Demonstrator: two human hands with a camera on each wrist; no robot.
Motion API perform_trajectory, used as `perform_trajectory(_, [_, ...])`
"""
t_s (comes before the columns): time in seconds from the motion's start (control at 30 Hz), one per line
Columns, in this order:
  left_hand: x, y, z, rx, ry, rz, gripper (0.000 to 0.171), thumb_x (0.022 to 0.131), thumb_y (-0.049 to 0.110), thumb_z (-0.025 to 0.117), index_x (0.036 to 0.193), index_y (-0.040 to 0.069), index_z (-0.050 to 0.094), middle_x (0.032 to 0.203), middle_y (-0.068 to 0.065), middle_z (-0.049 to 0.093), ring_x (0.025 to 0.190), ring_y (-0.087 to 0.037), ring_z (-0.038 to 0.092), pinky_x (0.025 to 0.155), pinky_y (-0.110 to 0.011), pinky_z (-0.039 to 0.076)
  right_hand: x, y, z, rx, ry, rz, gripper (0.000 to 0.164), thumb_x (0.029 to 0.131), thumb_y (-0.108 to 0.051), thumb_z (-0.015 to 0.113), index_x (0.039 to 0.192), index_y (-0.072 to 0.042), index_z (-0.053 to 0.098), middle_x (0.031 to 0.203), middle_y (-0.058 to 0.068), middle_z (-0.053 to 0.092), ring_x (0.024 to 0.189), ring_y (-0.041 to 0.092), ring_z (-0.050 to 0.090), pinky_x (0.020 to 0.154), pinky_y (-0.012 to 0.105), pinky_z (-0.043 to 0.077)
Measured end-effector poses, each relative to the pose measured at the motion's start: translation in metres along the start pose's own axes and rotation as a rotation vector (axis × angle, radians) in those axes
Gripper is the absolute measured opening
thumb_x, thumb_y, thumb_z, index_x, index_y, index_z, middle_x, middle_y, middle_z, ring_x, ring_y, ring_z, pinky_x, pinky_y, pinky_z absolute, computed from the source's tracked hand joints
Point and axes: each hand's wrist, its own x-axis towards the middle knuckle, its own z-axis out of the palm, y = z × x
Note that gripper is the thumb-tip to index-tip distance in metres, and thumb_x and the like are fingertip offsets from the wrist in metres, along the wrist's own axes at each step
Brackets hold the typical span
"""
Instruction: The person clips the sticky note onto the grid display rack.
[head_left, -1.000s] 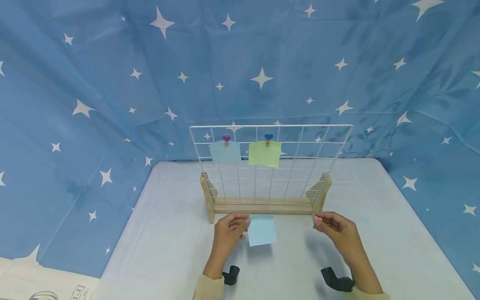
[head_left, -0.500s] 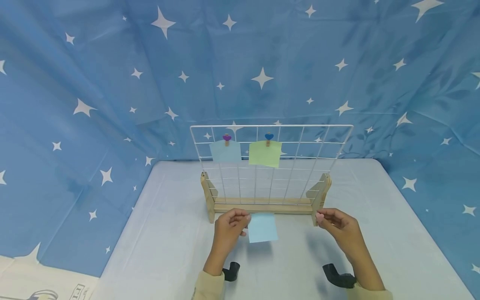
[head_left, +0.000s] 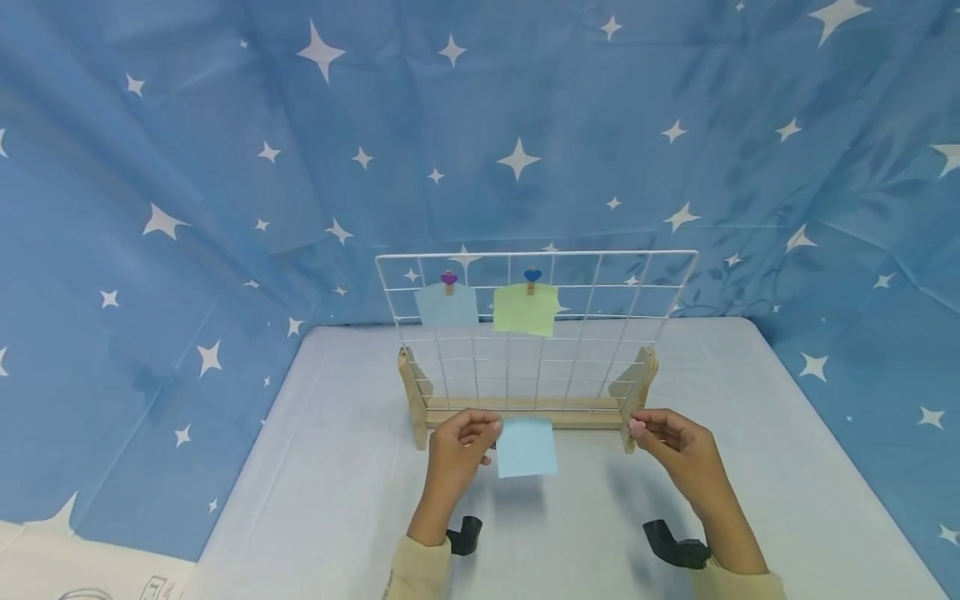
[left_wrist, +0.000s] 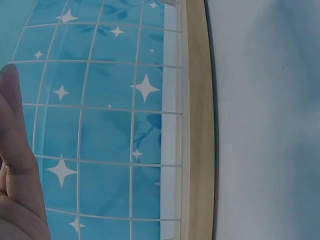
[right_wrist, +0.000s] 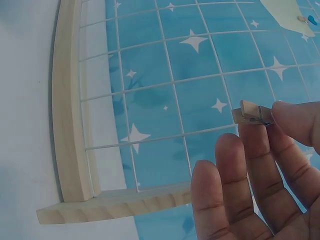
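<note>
In the head view my left hand point(head_left: 455, 454) pinches a light blue square sticky note point(head_left: 527, 448) by its left edge, in front of the rack's wooden base. The note's face is turned toward me. My right hand point(head_left: 684, 454) holds a small clothespin with a pink heart point(head_left: 637, 429) between thumb and fingertips, near the base's right end. The right wrist view shows the same wooden clothespin point(right_wrist: 251, 113) side on, its pink heart hidden there. Only part of my left hand point(left_wrist: 20, 170) shows at the left wrist view's edge, with the note out of sight.
A white wire grid point(head_left: 577, 287) stands upright in a wooden base point(head_left: 517, 417). On it hang a blue note point(head_left: 447, 308) under a purple heart clothespin point(head_left: 449, 279) and a green note point(head_left: 525, 315) under a blue heart clothespin point(head_left: 532, 276). A starry blue cloth point(head_left: 480, 125) hangs behind.
Both hands have risen slightly toward the grid, carrying the blue note and the pink heart clothespin. The head view has shifted a little. The hung notes stay on the grid.
</note>
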Motion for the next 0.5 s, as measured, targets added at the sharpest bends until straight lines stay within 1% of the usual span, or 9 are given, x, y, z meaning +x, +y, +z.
perform_trajectory(0.13, [0.001,0.002,0.001,0.004,-0.001,0.005,0.016,0.102,0.018,0.079,0.109,0.004,0.078,0.094,-0.008,0.077,0.08,-0.013,0.071,0.063,-0.02,0.059,0.0,-0.002,0.0,-0.016,0.006,0.006,0.021,0.102,-0.001,0.073,0.121,0.009,0.073,0.102,-0.012,0.075,0.092,-0.003,0.068,0.077,0.014,0.057])
perform_trajectory(0.2, [0.002,0.004,0.002,0.012,-0.005,0.014,0.016,0.102,0.019,0.079,0.109,0.005,0.079,0.094,-0.007,0.077,0.08,-0.013,0.071,0.063,-0.021,0.059,0.0,-0.003,-0.001,-0.023,0.008,0.012,0.021,0.102,-0.002,0.074,0.121,0.008,0.074,0.102,-0.016,0.074,0.093,-0.004,0.068,0.077,0.014,0.057])
perform_trajectory(0.27, [0.003,0.006,0.002,0.025,-0.008,0.028,0.016,0.102,0.02,0.079,0.109,0.006,0.079,0.094,-0.007,0.077,0.079,-0.013,0.071,0.063,-0.021,0.059,-0.001,-0.004,-0.001,-0.026,0.009,0.014,0.021,0.102,-0.002,0.074,0.121,0.008,0.074,0.101,-0.016,0.074,0.093,-0.004,0.067,0.077,0.014,0.057])
perform_trajectory(0.4, [0.005,0.01,0.003,0.047,-0.005,0.05,0.015,0.102,0.021,0.079,0.108,0.008,0.08,0.092,-0.005,0.076,0.078,-0.012,0.07,0.064,-0.022,0.058,-0.001,-0.006,-0.001,-0.028,0.015,-0.003,0.02,0.102,-0.002,0.074,0.12,0.007,0.074,0.102,-0.01,0.076,0.093,-0.003,0.068,0.078,0.014,0.057])
perform_trajectory(0.5, [0.007,0.013,0.004,0.046,-0.005,0.054,0.016,0.102,0.022,0.079,0.109,0.008,0.08,0.093,-0.005,0.077,0.078,-0.012,0.07,0.065,-0.022,0.058,0.001,-0.009,-0.001,-0.029,0.021,-0.026,0.018,0.102,-0.002,0.074,0.118,0.007,0.075,0.102,-0.006,0.077,0.094,-0.003,0.069,0.08,0.013,0.056])
